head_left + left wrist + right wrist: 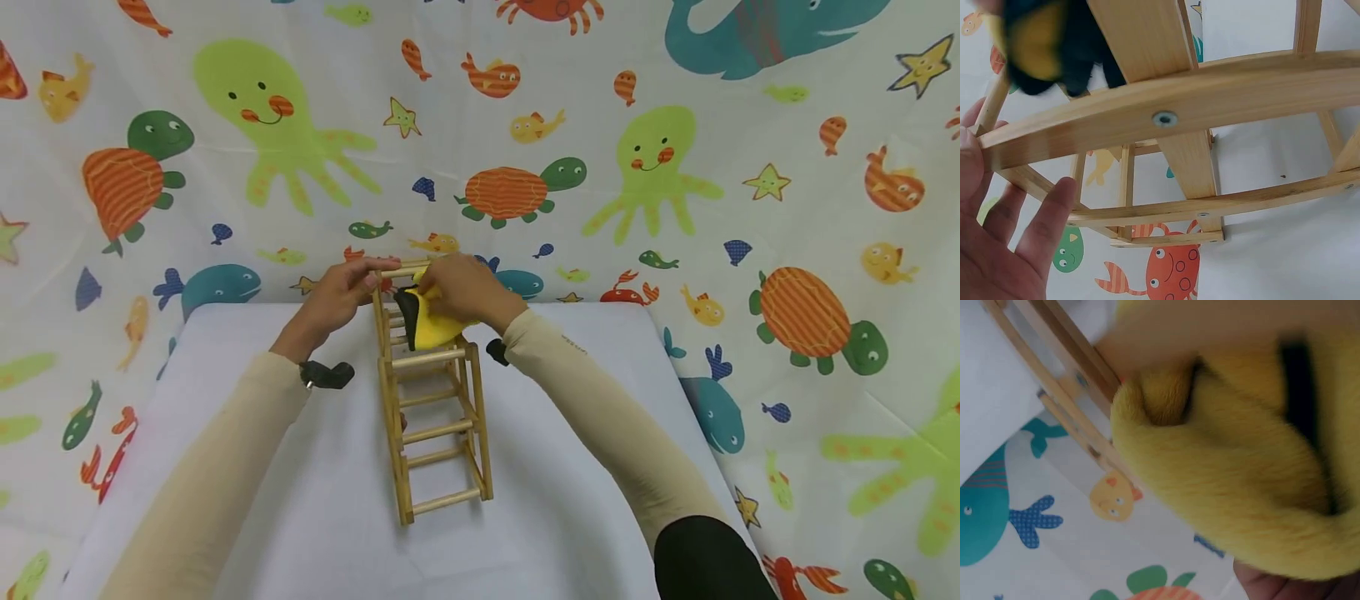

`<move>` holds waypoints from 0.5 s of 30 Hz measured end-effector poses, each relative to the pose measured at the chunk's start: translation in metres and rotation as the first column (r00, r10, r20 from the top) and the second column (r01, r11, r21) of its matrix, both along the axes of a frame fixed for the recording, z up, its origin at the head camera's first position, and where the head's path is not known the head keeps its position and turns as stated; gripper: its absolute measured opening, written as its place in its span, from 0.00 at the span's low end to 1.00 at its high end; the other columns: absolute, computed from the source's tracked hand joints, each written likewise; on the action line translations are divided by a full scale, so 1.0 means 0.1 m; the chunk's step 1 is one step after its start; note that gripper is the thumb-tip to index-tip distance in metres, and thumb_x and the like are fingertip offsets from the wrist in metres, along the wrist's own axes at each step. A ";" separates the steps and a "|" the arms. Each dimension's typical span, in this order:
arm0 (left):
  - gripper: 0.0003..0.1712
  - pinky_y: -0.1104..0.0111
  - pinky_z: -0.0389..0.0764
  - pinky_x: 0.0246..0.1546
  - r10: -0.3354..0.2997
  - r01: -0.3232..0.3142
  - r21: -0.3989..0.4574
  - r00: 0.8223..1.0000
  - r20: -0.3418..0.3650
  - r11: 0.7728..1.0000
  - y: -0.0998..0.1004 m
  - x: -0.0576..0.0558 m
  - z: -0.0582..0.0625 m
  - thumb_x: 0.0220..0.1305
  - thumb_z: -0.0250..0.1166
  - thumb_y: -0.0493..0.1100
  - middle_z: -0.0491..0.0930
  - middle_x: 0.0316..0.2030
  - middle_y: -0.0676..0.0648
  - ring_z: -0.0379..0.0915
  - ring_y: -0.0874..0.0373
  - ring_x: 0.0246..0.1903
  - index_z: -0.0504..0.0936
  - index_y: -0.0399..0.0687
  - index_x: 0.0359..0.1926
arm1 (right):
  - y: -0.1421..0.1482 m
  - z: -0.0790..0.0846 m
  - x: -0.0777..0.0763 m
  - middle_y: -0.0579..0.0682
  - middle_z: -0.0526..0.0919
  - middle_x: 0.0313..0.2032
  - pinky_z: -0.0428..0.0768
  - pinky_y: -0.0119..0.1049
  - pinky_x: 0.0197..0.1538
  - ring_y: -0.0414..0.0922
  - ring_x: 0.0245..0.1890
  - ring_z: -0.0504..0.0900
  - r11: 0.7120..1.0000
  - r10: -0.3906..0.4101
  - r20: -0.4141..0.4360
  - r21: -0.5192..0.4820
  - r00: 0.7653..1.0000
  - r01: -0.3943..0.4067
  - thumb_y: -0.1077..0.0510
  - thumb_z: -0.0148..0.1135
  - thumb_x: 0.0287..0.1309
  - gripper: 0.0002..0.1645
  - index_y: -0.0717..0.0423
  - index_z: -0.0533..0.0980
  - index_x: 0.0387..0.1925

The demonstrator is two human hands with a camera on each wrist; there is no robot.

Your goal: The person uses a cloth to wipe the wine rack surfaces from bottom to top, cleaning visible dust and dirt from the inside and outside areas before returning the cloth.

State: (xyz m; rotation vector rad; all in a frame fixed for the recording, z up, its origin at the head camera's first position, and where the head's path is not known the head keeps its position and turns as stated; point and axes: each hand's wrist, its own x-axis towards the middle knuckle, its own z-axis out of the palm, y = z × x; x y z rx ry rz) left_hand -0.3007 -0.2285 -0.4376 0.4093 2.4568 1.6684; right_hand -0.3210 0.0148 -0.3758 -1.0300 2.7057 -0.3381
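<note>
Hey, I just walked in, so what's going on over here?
A person's right hand is holding a fuzzy yellow-and-black cloth over the far part of a wooden ladder-like rack. The left hand grips the rack's far left corner. The rack is on a white-covered table. The cloth is in hand right now; I can't tell whether it touches the rungs.

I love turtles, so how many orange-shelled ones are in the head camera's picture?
3: left turtle, middle turtle above the right hand, and right turtle. More may be hidden.
</note>
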 end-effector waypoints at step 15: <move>0.23 0.43 0.74 0.72 0.012 -0.012 0.001 1.000 0.018 1.000 0.03 -0.02 0.01 0.86 0.46 0.40 0.66 0.79 0.45 0.66 0.42 0.77 0.75 0.49 0.74 | 0.15 -0.12 -0.06 0.50 0.87 0.58 0.81 0.38 0.50 0.47 0.43 0.83 0.956 0.066 0.184 -0.294 0.981 -0.009 0.58 0.64 0.72 0.19 0.43 0.86 0.61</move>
